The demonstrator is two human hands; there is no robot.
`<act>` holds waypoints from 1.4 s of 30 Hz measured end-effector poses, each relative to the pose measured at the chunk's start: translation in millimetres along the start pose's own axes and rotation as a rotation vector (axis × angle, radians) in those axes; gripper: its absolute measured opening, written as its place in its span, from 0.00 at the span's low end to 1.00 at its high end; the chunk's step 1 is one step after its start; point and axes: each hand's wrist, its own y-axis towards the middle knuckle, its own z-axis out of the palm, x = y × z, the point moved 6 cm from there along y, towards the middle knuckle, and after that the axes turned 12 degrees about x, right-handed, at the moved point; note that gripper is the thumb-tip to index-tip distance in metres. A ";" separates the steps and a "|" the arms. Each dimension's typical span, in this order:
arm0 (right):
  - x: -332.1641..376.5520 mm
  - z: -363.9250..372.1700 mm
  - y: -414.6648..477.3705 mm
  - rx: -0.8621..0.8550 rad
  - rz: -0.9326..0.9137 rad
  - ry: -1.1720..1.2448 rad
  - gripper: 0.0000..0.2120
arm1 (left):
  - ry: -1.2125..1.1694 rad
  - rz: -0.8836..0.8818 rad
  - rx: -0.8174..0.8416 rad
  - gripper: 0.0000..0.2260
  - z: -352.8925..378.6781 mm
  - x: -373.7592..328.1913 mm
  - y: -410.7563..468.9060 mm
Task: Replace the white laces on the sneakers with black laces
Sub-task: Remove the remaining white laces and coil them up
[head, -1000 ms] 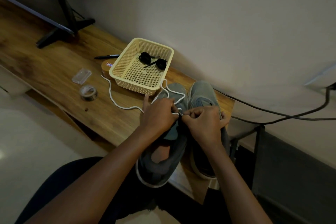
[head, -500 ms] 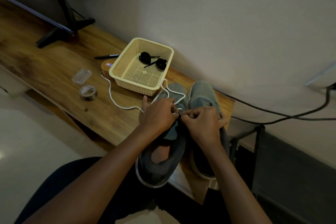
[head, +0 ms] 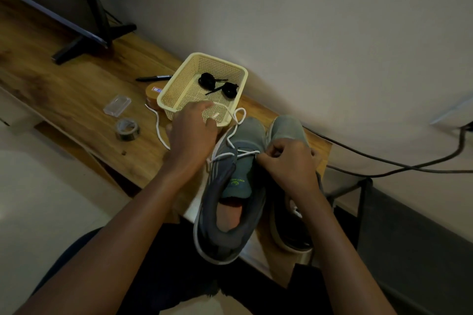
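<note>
Two grey sneakers stand side by side at the desk's near right end, the left sneaker (head: 230,202) and the right sneaker (head: 289,128). A white lace (head: 231,147) runs loosely through the left sneaker's lowest eyelets and trails onto the desk. My left hand (head: 192,138) is raised over the basket's near edge and pinches a stretch of this lace. My right hand (head: 286,163) is curled at the left sneaker's right eyelet row, fingertips pinching the lace there. Two coiled black laces (head: 217,84) lie in the cream mesh basket (head: 176,84).
A tape roll (head: 127,129), a clear plastic case (head: 117,105), a black marker (head: 153,78) and a brown round tin (head: 153,96) lie on the wooden desk (head: 64,89) left of the basket. A black stand (head: 92,23) sits at the far left. Cables (head: 384,161) run along the wall at right.
My left hand moved up and left from the sneaker toward the basket, drawing white lace out of the eyelets. My right hand stayed at the sneaker's eyelets.
</note>
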 end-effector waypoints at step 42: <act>18.7 7.2 14.6 -0.073 0.030 -0.432 0.10 | 0.358 -0.006 0.296 0.15 28.8 -4.3 -28.8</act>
